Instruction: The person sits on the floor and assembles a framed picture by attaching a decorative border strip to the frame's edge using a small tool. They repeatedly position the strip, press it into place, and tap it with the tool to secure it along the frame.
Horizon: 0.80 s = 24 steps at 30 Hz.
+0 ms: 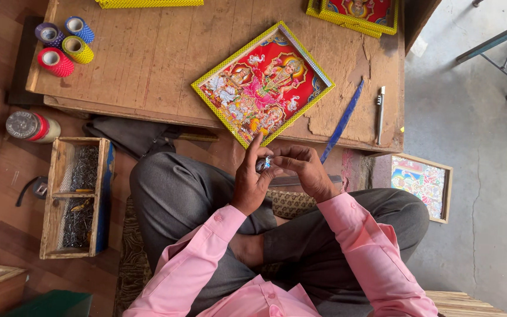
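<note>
Our hands meet just above the lap, at the near edge of the desk (148,64): the left hand (250,179) is curled around a small shiny object (263,164), its forefinger raised toward the picture, while the right hand (305,170) closes in from the other side, fingertips pinching the same piece. What it is we cannot tell — it is mostly hidden between the fingers, with only a glint of silver and blue showing. We judge it light and hard, easy to drop, so a fingertip pinch from both sides suits it.

Just beyond it lies one framed picture (263,82), red with a yellow dotted border, set askew on the desk. It looks stiff but thin, best lifted by its two long edges rather than a corner.

We count four rolls of tape (64,39) at the far left corner, one blue strip (342,120) and one metal tool (379,114) to the right, one wooden box of nails (77,196) on the floor, and one more framed picture (422,185) leaning beside the right knee.
</note>
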Each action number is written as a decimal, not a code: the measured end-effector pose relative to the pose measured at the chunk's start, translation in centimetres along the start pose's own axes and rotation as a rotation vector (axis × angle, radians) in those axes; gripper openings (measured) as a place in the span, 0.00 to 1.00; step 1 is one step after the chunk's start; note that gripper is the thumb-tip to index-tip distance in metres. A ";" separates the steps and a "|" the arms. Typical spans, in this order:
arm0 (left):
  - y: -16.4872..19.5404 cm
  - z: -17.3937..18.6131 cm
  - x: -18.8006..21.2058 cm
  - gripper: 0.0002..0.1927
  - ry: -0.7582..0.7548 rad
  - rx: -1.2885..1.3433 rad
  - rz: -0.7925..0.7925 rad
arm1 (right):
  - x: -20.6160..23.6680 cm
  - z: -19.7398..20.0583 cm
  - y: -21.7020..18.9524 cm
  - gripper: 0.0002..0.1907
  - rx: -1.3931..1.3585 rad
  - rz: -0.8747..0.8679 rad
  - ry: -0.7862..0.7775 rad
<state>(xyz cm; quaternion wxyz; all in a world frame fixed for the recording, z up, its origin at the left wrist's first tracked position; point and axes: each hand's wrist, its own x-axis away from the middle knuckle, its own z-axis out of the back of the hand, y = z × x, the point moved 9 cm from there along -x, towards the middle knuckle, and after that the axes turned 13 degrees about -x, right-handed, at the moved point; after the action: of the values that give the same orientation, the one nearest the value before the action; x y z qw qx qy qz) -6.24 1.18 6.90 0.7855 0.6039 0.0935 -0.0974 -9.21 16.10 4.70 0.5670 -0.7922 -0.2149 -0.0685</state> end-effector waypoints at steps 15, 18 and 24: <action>1.1 -0.3 -0.2 0.44 -0.050 -0.026 -0.035 | -1.0 1.7 2.7 0.09 -0.245 -0.082 -0.022; 0.6 -0.4 -0.1 0.44 -0.057 0.010 -0.003 | -0.9 1.4 2.4 0.07 -0.220 -0.069 -0.034; -1.8 -0.6 -0.1 0.27 0.014 0.246 0.141 | -1.0 0.8 1.9 0.04 -0.197 -0.013 -0.033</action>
<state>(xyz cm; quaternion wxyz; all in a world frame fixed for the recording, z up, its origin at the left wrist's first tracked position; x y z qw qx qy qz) -6.82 1.32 5.07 0.7099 0.7013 0.0436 -0.0486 -9.38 16.08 2.45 0.4824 -0.8437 -0.2216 -0.0797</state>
